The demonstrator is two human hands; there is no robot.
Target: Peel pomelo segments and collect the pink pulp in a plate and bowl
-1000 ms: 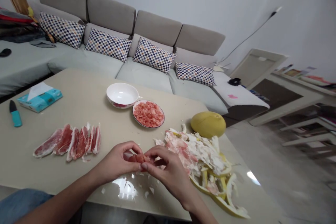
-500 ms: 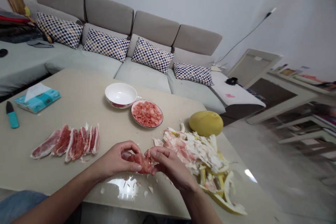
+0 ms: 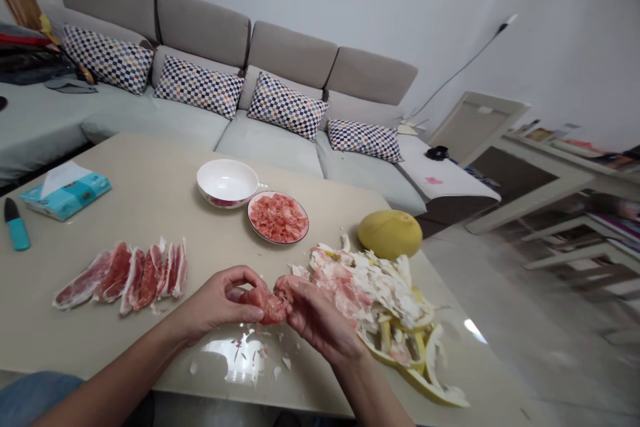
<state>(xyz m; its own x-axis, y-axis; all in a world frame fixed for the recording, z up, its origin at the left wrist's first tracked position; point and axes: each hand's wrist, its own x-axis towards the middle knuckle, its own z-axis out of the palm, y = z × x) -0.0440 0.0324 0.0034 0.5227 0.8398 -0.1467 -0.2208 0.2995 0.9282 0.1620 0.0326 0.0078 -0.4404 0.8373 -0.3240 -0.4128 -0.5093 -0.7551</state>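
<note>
**Gently, left hand (image 3: 217, 300) and right hand (image 3: 320, 320) close on a pomelo segment (image 3: 267, 305)**

Both hands are curled and gripping the pink segment between them, just above the desk (image 3: 150, 167), the fingers apparently cupped so the soft pulp cannot slip. Scraps of white pith (image 3: 286, 363) lie beneath them. A heap of peel and pith (image 3: 370, 300) sits to the right, seemingly kept apart from the food: peeled segments (image 3: 120, 277) lie in a neat row on the left, and a plate of loose pink pulp (image 3: 277, 218) sits beside a white bowl (image 3: 226, 181) further ahead. A whole yellow-green pomelo (image 3: 389, 234) rests behind the heap, while a teal-handled knife (image 3: 17, 230) and a tissue pack (image 3: 65, 192) sit well aside at far left.
</note>
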